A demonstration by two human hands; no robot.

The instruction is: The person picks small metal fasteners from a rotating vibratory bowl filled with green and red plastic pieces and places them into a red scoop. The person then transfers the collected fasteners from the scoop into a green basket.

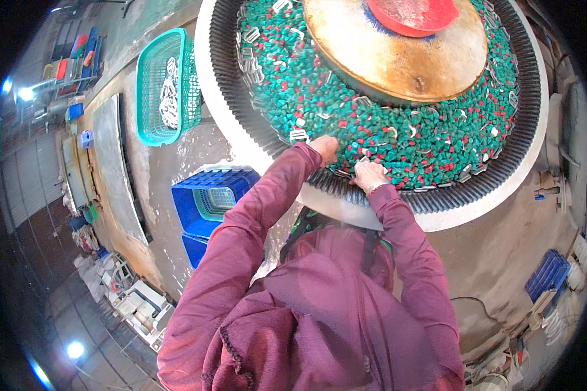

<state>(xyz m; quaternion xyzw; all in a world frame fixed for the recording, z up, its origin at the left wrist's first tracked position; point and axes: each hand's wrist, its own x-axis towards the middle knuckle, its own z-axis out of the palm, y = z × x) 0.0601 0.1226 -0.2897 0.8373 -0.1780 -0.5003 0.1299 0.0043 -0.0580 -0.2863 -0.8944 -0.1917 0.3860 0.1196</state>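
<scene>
Green and red chips (430,143), with pale slotted buckles (299,135) among them, fill a round ribbed tub (450,199). At its near side, the person's left hand (325,149) and right hand (370,174) reach the chips (what either grips, one cannot tell). Leftward stands a teal basket (192,85).

To the left, on the wet floor (169,174), a blue crate (188,207) with a pale green basket (216,203) inside; just beside it, on the near side, a second blue crate (195,249), partly hidden. Farther left, a long grey panel (115,156) with a dark edge, then a small blue bin (75,111). At far left, bright lamps (25,94). At near left, a white machine (141,306). At right, a slatted blue crate (546,275), tilted, near pale bundles (554,326), too blurred to make out.
</scene>
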